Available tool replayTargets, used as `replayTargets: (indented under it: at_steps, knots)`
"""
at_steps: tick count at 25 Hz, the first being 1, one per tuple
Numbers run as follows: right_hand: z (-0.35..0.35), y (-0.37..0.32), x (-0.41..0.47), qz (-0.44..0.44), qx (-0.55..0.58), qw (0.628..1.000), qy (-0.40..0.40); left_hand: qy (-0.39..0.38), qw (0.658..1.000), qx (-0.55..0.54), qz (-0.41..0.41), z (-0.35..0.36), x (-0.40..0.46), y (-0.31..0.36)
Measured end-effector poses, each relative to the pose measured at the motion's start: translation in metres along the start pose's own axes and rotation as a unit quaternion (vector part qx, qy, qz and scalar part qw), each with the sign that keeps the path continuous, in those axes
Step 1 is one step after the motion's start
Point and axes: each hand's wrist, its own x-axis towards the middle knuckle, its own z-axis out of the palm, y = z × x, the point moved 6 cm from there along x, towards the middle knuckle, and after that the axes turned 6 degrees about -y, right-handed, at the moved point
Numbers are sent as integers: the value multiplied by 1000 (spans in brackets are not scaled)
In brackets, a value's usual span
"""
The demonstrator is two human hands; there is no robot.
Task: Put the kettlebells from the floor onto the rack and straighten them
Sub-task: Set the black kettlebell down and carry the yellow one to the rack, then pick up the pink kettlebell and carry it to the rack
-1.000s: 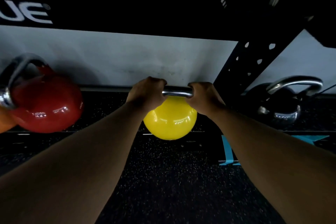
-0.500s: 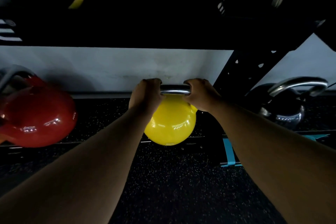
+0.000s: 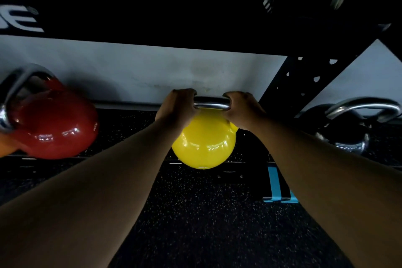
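A yellow kettlebell (image 3: pixel 204 143) with a steel handle sits in the middle, at the front edge of the rack's low shelf (image 3: pixel 121 124). My left hand (image 3: pixel 177 109) grips the left end of its handle and my right hand (image 3: pixel 242 110) grips the right end. A red kettlebell (image 3: pixel 54 124) stands on the same shelf at the left. On the right, past the upright, rests a black kettlebell (image 3: pixel 348 130) with a steel handle. Whether the yellow one's base touches the shelf is hidden.
A black perforated upright (image 3: pixel 289 85) slants up right of my hands. A dark upper shelf (image 3: pixel 174 17) overhangs, with yellow and red gear on it. Speckled black rubber floor (image 3: pixel 206 224) lies below, with a blue tape mark (image 3: pixel 276 187).
The yellow kettlebell stays in both hands with almost no shift. The view swung slightly back to the left, bringing the red kettlebell further into frame.
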Motion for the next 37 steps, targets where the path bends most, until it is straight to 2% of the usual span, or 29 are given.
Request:
replayTargets:
  at_steps: [3,5,7,9,11,15,19,24,28,32,34,37]
  knots:
    - [-2,-1,3,31,-16,995,-88,-61,998,14,-7,-6,-8,-2]
    - [-10,-20,7,23,-55,993,-102,-44,997,65,-15,-20,-25,-13]
    - [-13,-66,10,-55,-86,992,-67,-22,996,68,-43,-35,-53,-36]
    - [1,-117,9,-138,-130,980,-58,-32,993,55,-101,-45,-91,-73]
    - [33,-166,3,-206,-172,959,-86,-48,981,52,-180,-54,-142,-119]
    - [117,-271,-41,-304,-183,917,-182,-59,941,29,-331,-72,-288,-207]
    - [215,-373,-132,-408,-219,843,-274,-69,893,-43,-443,-63,-467,-269]
    - [352,-488,-317,-526,-277,714,-369,-22,805,-124,-580,-22,-731,-293]
    - [449,-540,-484,-582,-297,627,-423,-3,745,-157,-648,29,-917,-277]
    - [531,-570,-665,-624,-327,536,-465,33,651,-197,-733,85,-1104,-239]
    - [564,-580,-745,-638,-339,501,-476,44,605,-202,-769,114,-1181,-214]
    - [611,-579,-855,-650,-344,456,-501,18,558,-178,-810,160,-1278,-177]
